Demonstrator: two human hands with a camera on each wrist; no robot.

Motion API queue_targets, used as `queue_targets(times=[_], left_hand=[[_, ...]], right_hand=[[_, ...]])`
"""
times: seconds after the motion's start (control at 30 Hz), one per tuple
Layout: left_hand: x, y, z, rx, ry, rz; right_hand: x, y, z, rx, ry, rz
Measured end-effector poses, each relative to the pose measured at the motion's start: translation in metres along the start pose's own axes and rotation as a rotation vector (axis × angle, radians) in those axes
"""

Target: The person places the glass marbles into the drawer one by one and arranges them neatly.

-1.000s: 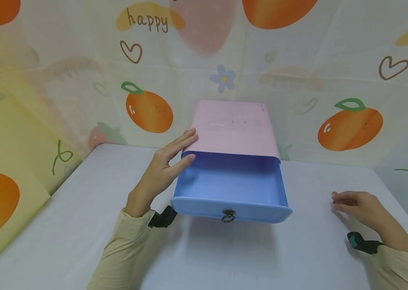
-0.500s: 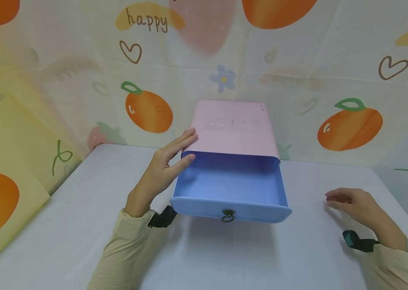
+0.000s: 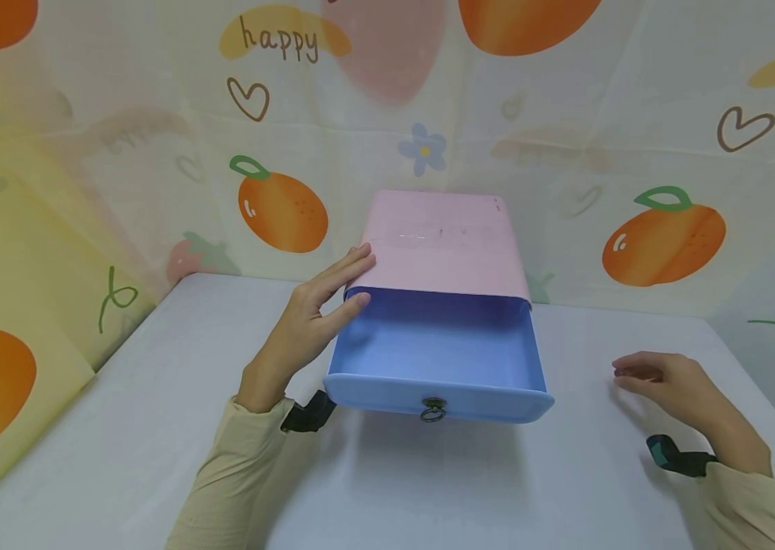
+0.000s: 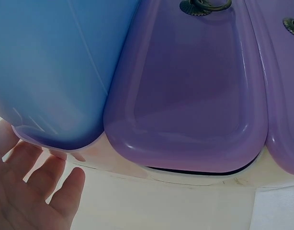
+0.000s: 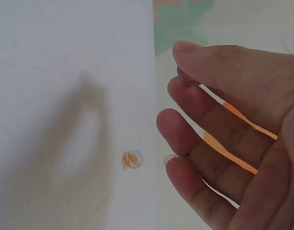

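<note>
A small dark marble [image 5: 185, 76] is pinched between the thumb and forefinger of the right hand [image 3: 676, 386], which is raised a little above the white table [image 3: 119, 428], to the right of the drawer unit and apart from it. In the right wrist view the other fingers [image 5: 195, 139] lie loosely extended below the pinch. A 2nd marble [image 5: 132, 159], clear with orange streaks, lies on the table just beside those fingers, not touching them.

The left hand [image 3: 312, 321] rests with straight fingers against the left front corner of the pink cabinet [image 3: 442, 241]; the thumb tip touches the rim of the blue drawer [image 3: 436, 355]. The hand is flat and grips nothing. The blue drawer is pulled out toward the person, its inside in view, with 1 dark ring pull [image 3: 432, 410] at the middle of its front.

In the left wrist view, a purple drawer [image 4: 190, 96] sits closed beneath the blue one, with its own ring pull [image 4: 205, 5] at the frame's top edge.

Both wrists carry dark straps [image 3: 308, 412] over beige sleeves. A backdrop [image 3: 663, 233] printed with oranges, hearts and the word "happy" stands behind the table.
</note>
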State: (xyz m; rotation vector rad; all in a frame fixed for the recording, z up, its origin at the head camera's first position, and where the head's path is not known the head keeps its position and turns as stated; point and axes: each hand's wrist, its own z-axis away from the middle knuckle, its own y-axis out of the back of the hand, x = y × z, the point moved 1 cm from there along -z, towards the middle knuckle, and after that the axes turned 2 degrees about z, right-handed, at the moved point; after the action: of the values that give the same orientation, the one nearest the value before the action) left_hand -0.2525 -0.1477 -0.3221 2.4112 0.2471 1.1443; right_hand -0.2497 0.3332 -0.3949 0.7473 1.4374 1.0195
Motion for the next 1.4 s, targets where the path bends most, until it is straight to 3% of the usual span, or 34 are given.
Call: queue_targets(times=[1.4], left_hand=[[-0.001, 0.0, -0.001, -0.002, 0.005, -0.003]], right_hand=[[-0.051, 0.011, 0.008, 0.168, 0.14, 0.028]])
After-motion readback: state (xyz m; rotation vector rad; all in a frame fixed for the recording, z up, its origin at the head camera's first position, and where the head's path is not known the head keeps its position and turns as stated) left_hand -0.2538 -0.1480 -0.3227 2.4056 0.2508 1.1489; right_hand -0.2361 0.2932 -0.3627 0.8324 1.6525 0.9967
